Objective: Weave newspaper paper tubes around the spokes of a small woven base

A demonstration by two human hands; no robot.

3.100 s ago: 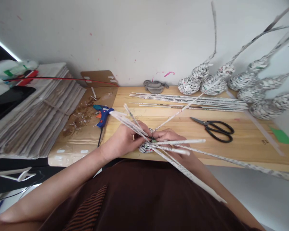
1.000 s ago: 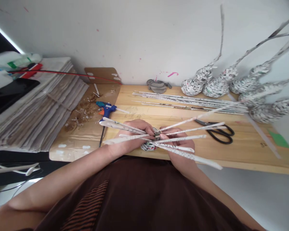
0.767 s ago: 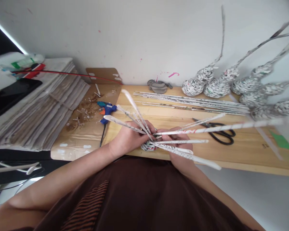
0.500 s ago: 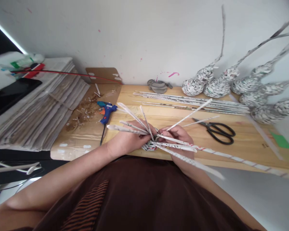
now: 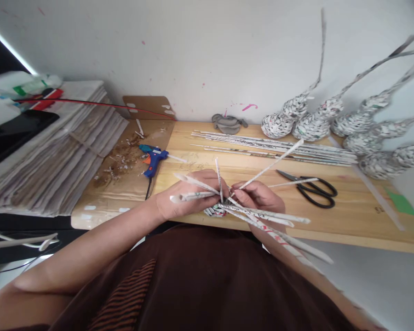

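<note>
A small woven paper piece (image 5: 215, 211) sits low between my hands at the table's front edge, with several rolled paper sticks (image 5: 267, 214) fanning out of it. My left hand (image 5: 193, 195) is closed around its left side, where some sticks pass over the fingers. My right hand (image 5: 258, 197) pinches a paper stick (image 5: 269, 166) close to the weave. One long stick with red marks (image 5: 279, 239) slants down to the right across my right forearm. Fingertips and sticks overlap, so the exact grip is partly hidden.
Black-handled scissors (image 5: 312, 191) lie to the right. Behind are loose paper sticks (image 5: 272, 146), a grey cloth-like bundle (image 5: 227, 123) and several woven paper forms (image 5: 313, 120). At left, a blue glue gun (image 5: 154, 161) rests near a tall stack of paper (image 5: 65, 151).
The long red-marked stick has swung downward towards me on the right. The sticks over my left hand have shifted right, and the lower right sticks have turned slightly.
</note>
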